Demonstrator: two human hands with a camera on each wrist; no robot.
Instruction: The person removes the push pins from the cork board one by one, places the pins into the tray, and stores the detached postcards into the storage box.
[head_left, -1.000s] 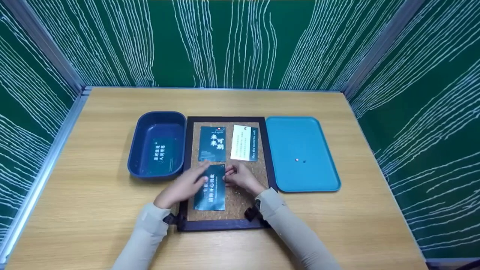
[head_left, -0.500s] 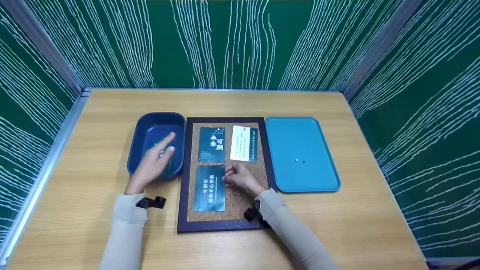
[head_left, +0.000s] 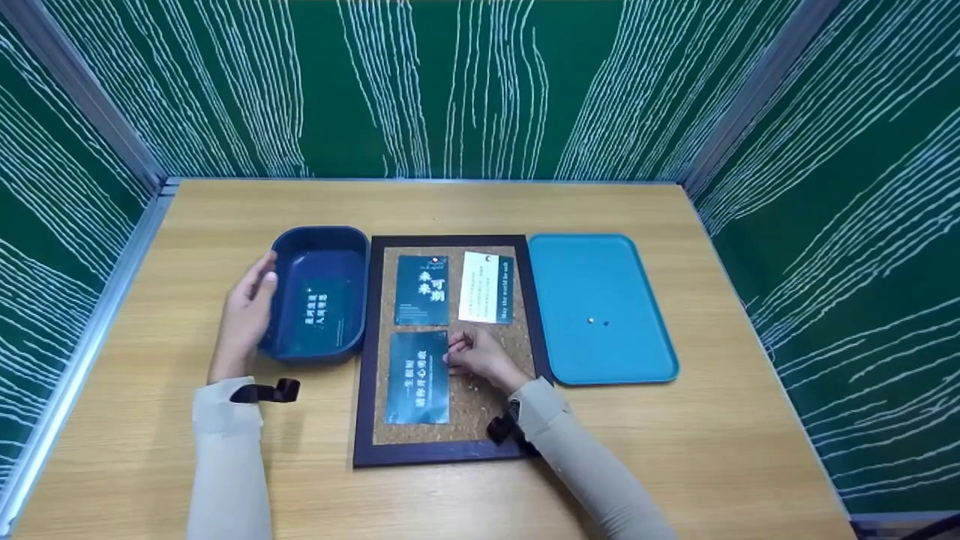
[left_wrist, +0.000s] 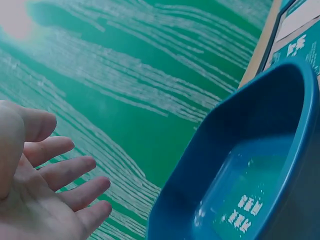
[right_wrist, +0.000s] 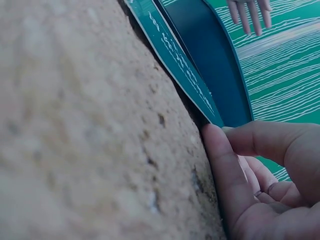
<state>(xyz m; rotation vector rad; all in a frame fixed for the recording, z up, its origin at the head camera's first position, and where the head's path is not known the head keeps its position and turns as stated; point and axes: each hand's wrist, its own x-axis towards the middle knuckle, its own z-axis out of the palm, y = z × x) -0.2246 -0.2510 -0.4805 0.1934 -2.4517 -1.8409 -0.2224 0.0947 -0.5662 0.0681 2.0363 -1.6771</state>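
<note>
The lower card (head_left: 418, 377), dark teal with white lettering, lies on the left part of the cork board (head_left: 474, 411), below the upper left card (head_left: 421, 292). Of the hands, the right hand (head_left: 480, 356) pinches the lower card's right edge between thumb and forefinger; whether anything else sits between those fingertips is hidden. The upper right card (head_left: 480, 291), partly white, lies beside the upper left one. Left of the dark-framed board stands a blue bin (head_left: 315, 246) with another teal card (head_left: 324, 309) inside. The left hand (head_left: 246, 304) is released, fingers loosely extended, just beside the bin's left rim. Right of the board, a turquoise tray (head_left: 592, 277) holds two tiny objects (head_left: 591, 320). All rest on a wooden surface (head_left: 157, 300), before green walls (head_left: 427, 90) with white lines
</note>
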